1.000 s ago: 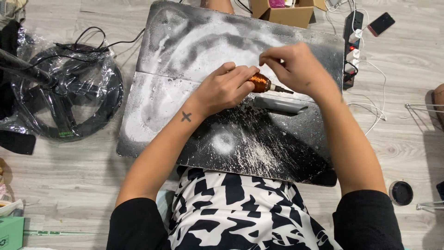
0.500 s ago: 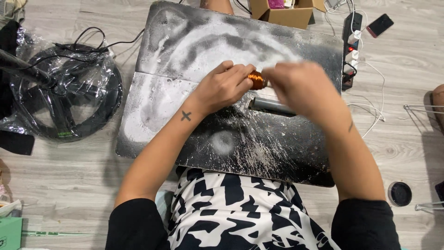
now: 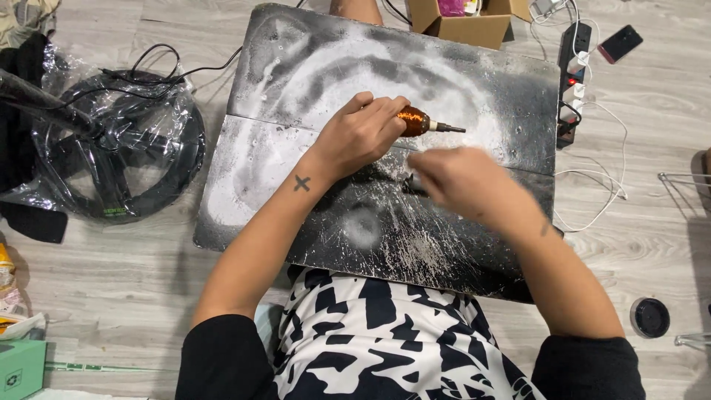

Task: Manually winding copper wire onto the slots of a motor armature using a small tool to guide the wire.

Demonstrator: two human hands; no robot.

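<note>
- A pale grey wood-plank floor (image 3: 133, 296) carries everything in the scene.
- A large dark work board dusted with white powder (image 3: 311, 67) lies flat on the floor at centre.
- A black ring-shaped fan guard wrapped in clear plastic (image 3: 111, 148) sits left of the board.
- A brown cardboard box (image 3: 463, 28) stands at the board's far edge.
- A black power strip with white plugs (image 3: 574, 70) runs along the board's right side, a dark phone (image 3: 621, 43) just beyond it.
- A small round black lid (image 3: 650, 317) rests on the floor at lower right.
- A green box (image 3: 18, 369) lies at lower left.
</note>
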